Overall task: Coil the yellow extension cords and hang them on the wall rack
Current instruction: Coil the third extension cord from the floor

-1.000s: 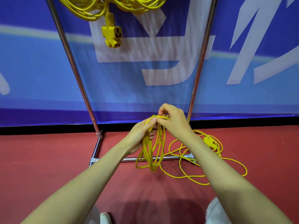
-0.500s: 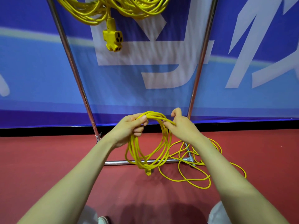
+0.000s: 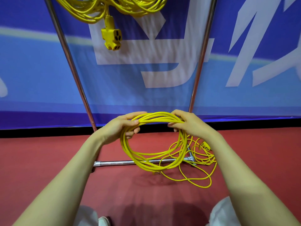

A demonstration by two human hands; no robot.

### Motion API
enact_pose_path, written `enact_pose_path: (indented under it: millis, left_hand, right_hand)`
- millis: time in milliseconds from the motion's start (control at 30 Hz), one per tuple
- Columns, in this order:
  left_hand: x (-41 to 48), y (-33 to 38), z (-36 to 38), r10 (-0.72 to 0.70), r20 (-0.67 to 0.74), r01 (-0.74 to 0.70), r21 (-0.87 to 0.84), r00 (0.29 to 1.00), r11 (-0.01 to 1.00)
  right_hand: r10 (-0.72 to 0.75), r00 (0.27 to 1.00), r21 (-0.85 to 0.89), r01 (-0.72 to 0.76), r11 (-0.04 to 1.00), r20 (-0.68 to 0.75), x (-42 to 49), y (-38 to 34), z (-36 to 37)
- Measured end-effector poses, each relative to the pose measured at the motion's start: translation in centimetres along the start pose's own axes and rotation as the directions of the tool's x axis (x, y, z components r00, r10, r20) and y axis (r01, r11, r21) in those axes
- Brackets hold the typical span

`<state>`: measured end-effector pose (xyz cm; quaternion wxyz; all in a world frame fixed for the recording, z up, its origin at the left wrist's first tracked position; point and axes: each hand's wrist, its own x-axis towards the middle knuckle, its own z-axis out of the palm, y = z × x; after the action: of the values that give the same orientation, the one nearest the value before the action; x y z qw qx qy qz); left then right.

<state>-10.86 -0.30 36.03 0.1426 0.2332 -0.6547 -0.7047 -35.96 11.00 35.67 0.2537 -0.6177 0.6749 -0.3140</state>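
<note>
Coil: your round coil of thin yellow extension cord (image 3: 156,119) hangs between both hands, held above the red floor (image 3: 48,160).
Left hand: your left hand (image 3: 120,128) grips the coil's top left, thumb over the strands and fingers curled beneath.
Right hand: your right hand (image 3: 190,124) wraps round the top right.
Loose cord: the uncoiled yellow tail (image 3: 195,181) lies on the floor to the right.
Rack: bundled yellow cords (image 3: 114,7) and a yellow socket block (image 3: 112,37) hang on the chrome tube rack (image 3: 71,62).

A blue banner (image 3: 48,70) with white lettering backs the red floor (image 3: 40,160), a white shoe (image 3: 103,221) below.
</note>
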Motion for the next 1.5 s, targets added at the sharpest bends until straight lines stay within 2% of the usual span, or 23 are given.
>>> enact_pose_path:
  millis: [100,167,233,300,400,467,533,567,600,633,700,767,867,1000,1067,1300,1333,1367,1400,1433,1467,1500]
  left_hand:
    - [0.0,-0.1,0.4,-0.024,0.053,0.020,0.081,0.998,0.996]
    - [0.1,-0.2,0.9,0.015,0.044,-0.017,0.057,0.999,0.998]
    - [0.2,0.1,1.3,0.091,-0.054,-0.091,0.004,0.994,0.996]
    - [0.5,0.4,1.3,0.139,-0.188,-0.150,-0.045,0.972,0.988]
    - [0.6,0.6,0.8,0.154,-0.370,-0.216,-0.131,0.916,0.968]
    - [0.5,0.5,0.2,0.163,-0.474,-0.253,-0.132,0.865,0.958]
    - [0.8,-0.1,-0.1,0.193,-0.543,-0.273,-0.071,0.817,0.959]
    - [0.9,-0.5,-0.1,0.201,-0.560,-0.266,-0.037,0.804,0.963]
    - [1.2,-1.0,0.0,0.200,-0.564,-0.246,-0.006,0.801,0.969]
    - [1.4,-1.6,0.3,0.190,-0.553,-0.218,0.015,0.811,0.976]
    - [1.9,-2.7,1.2,0.161,-0.520,-0.159,0.048,0.839,0.986]
    - [2.5,-4.0,2.0,0.139,-0.534,-0.121,0.070,0.834,0.990]
    - [3.0,-5.4,3.6,0.105,-0.574,-0.109,0.029,0.812,0.994]
    - [3.7,-5.9,6.2,0.126,-0.495,-0.153,-0.015,0.860,0.988]
    - [3.9,-5.8,7.0,0.172,-0.458,-0.171,0.043,0.872,0.984]
    - [3.9,-5.7,7.6,0.261,-0.488,-0.142,0.268,0.833,0.953]
    - [4.0,-5.6,7.6,0.268,-0.508,-0.148,0.264,0.819,0.953]
    - [4.0,-5.4,7.6,0.264,-0.530,-0.149,0.249,0.806,0.957]
    - [4.1,-5.3,7.6,0.250,-0.553,-0.143,0.231,0.794,0.963]
    - [4.2,-5.2,7.4,0.236,-0.574,-0.138,0.210,0.784,0.968]
    - [4.2,-5.0,7.2,0.224,-0.590,-0.135,0.192,0.776,0.972]
    - [4.1,-4.7,7.1,0.220,-0.598,-0.144,0.173,0.771,0.974]
  right_hand:
    - [0.000,1.000,-0.059,0.001,0.998,0.018,0.2,0.8,0.4]
    - [-0.006,0.999,-0.103,0.002,0.995,-0.034,0.3,1.1,0.3]
    - [-0.021,0.995,-0.075,0.014,0.997,-0.097,0.3,1.0,0.3]
    - [0.039,0.995,-0.057,-0.044,0.997,-0.096,0.1,1.4,0.7]
    - [0.227,0.973,-0.191,-0.215,0.958,0.047,0.0,2.9,1.6]
    - [0.319,0.938,-0.355,-0.253,0.900,0.138,0.0,4.0,2.2]
    - [0.358,0.930,-0.438,-0.287,0.852,0.086,0.2,4.7,2.4]
    - [0.361,0.932,-0.426,-0.318,0.847,0.023,0.4,4.9,2.3]
    - [0.359,0.932,-0.356,-0.351,0.866,-0.048,0.6,4.9,2.1]
    - [0.353,0.929,-0.210,-0.369,0.906,-0.109,0.8,4.6,1.9]
    - [0.330,0.932,0.184,-0.302,0.936,-0.151,0.8,2.6,1.5]
    - [0.261,0.955,0.424,-0.179,0.888,-0.144,0.5,0.1,1.2]
    - [0.217,0.963,0.620,-0.074,0.781,-0.158,0.1,-2.8,1.5]
    - [0.243,0.960,0.753,-0.054,0.656,-0.143,0.2,-4.1,2.6]
    - [0.242,0.961,0.785,-0.046,0.618,-0.134,0.3,-4.5,2.8]
    - [0.216,0.970,0.801,-0.038,0.598,-0.115,0.3,-4.0,2.5]
    - [0.216,0.972,0.785,-0.063,0.616,-0.092,0.3,-3.7,2.6]
    - [0.224,0.972,0.723,-0.101,0.684,-0.075,0.3,-3.2,2.8]
    - [0.232,0.970,0.582,-0.147,0.800,-0.074,0.4,-2.6,3.1]
    - [0.226,0.972,0.349,-0.189,0.918,-0.070,0.5,-2.0,3.5]
    - [0.210,0.977,0.077,-0.206,0.975,-0.038,0.5,-1.4,4.0]
    - [0.204,0.979,-0.146,-0.199,0.969,0.019,0.5,-0.9,4.7]
